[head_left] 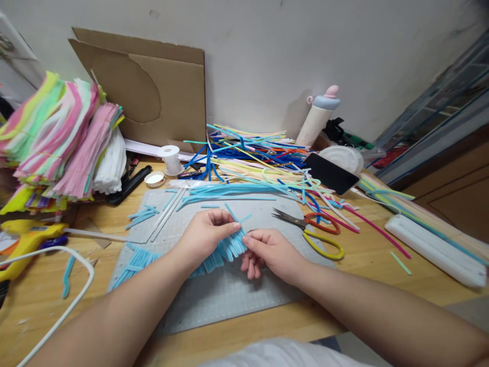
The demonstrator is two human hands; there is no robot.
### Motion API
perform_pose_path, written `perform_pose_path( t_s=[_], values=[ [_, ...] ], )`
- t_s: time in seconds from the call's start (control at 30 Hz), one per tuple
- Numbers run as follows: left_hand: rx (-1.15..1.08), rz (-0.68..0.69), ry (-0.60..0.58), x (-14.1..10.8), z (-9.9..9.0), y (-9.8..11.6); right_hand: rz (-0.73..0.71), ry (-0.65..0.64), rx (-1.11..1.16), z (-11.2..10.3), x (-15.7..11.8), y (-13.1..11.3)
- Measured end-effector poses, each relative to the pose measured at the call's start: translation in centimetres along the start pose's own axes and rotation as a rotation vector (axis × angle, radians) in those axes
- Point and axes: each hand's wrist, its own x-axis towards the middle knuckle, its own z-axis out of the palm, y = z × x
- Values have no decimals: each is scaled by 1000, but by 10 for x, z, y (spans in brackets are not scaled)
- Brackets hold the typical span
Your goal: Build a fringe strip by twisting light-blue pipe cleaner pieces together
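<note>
My left hand (208, 232) is closed on a fringed strip of short blue pipe cleaners (221, 256), held a little above the grey cutting mat (244, 295). At the strip's right end, my right hand (267, 252) pinches the last blue piece between thumb and forefinger, its other fingers curled below. Part of the strip is hidden behind my left hand and forearm. More short blue pipe cleaner pieces (137, 262) lie to the left of my left forearm, with another few cut pieces (143, 216) farther back on the mat.
Scissors (301, 221) with red and yellow handles lie right of my hands. A yellow glue gun (26, 237) and its white cord are at left. Long pipe cleaners (244, 148) are heaped at the back, near a phone (332, 173) and a bottle (317, 120). A white power strip (435, 250) lies right.
</note>
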Motion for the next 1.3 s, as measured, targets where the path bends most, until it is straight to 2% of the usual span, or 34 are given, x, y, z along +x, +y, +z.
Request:
perform_pose_path(
  t_s=[0.13, 0.43, 0.67, 0.77, 0.9, 1.07, 1.3],
  values=[
    [46, 19, 48, 0, 2, -2, -1, 35, -18, 2, 2, 4],
    [40, -26, 9, 1, -3, 2, 14, -20, 5, -1, 2, 2],
    [-56, -118, 43, 2, -11, 1, 37, 1, 16, -1, 2, 0],
    [-14, -135, 30, 3, -13, 0, 38, -1, 22, -2, 2, 0],
    [51, -159, 75, 4, -15, 0, 30, 5, 21, -3, 2, 1],
    [102, -96, -46, 4, -16, 2, 41, 7, 13, -3, 2, 0],
    [104, -82, -65, 2, -9, 0, 70, 18, -40, 0, 2, 1]
  ],
)
